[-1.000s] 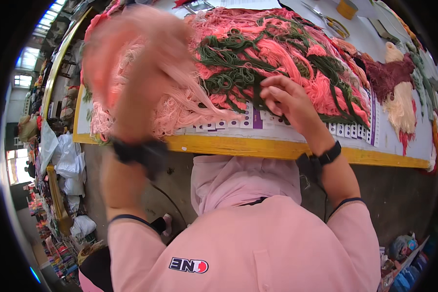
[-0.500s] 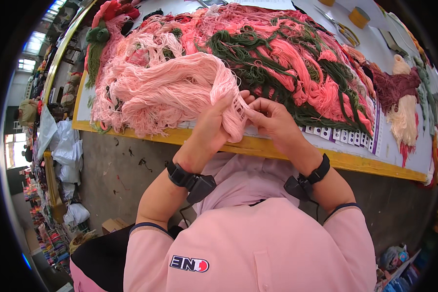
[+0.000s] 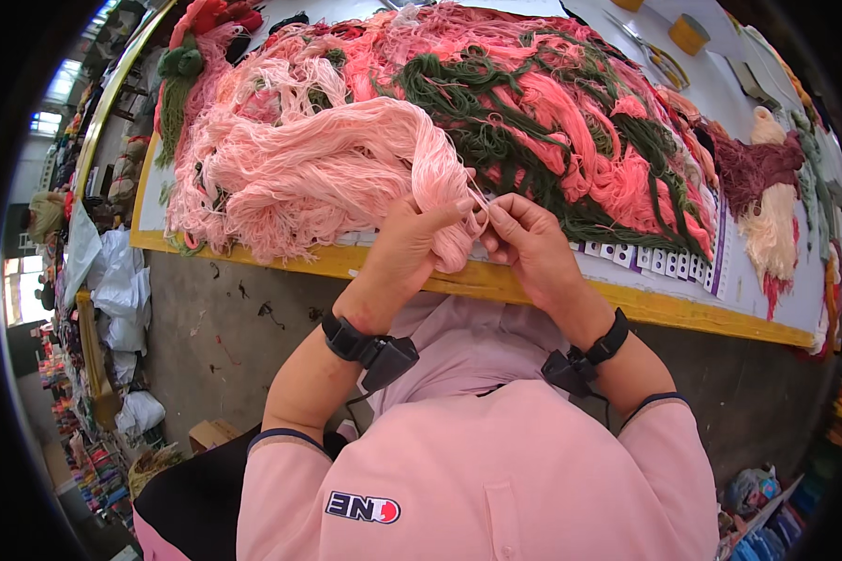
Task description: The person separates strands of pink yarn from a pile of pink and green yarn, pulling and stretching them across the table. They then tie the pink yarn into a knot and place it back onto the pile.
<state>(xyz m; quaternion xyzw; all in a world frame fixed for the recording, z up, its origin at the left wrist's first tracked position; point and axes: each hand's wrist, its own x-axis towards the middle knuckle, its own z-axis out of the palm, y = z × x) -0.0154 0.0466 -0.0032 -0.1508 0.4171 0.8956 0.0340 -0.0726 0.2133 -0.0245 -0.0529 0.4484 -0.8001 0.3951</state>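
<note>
A thick pale pink skein of yarn point(image 3: 318, 164) lies along the near left of the table, its right end bunched at the front edge. My left hand point(image 3: 410, 234) is wrapped round that end, thumb lying across the strands. Just to its right, my right hand point(image 3: 526, 229) pinches a few thin strands, thumb against fingertips, drawn slightly out from the skein. Its lower fingers are curled in. Beyond my hands, dark green yarn point(image 3: 468, 103) lies tangled with coral pink yarn point(image 3: 571, 122).
The white table point(image 3: 762, 299) has a yellow front edge. Scissors point(image 3: 660, 58) and a roll of yellow tape point(image 3: 689, 34) lie at the far right. Maroon and cream yarn point(image 3: 776, 206) hangs over the right side. White plastic bags point(image 3: 120, 285) stand at the left.
My left thumb has come down across the skein's end. My right hand has shifted slightly lower and now holds a few strands apart from the bunch.
</note>
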